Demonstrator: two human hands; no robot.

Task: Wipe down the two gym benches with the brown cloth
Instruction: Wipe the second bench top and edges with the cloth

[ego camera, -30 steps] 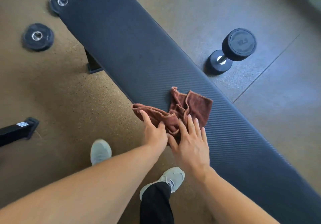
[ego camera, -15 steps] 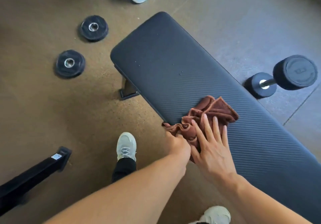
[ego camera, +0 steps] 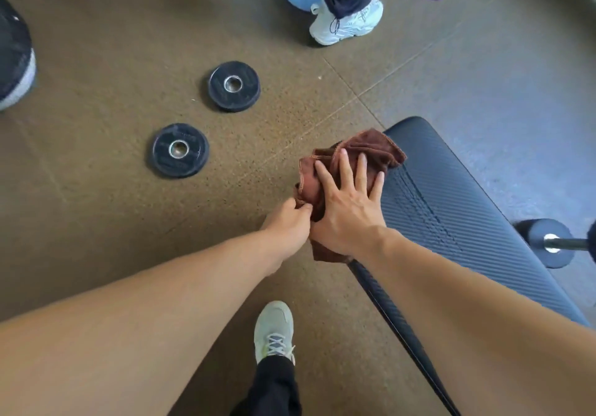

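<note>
— Brown terry cloth (ego camera: 364, 149), soft and bunched with a stitched hem, is draping over the far left corner of the dark padded gym bench (ego camera: 451, 196), isn't it?

— Yes; the bench's vinyl is showing fine ribbed lines and a rounded end.

— Any writing?

— The two round black rubber weight plates (ego camera: 179, 150) with steel-ringed holes are carrying faint markings, too blurred to read.

— And the hands?

— The right hand (ego camera: 346, 212) is pressing flat on the cloth, fingers straight and spread. The left hand (ego camera: 288, 222), just left of it, is pinching the cloth's near edge with curled fingers.
</note>
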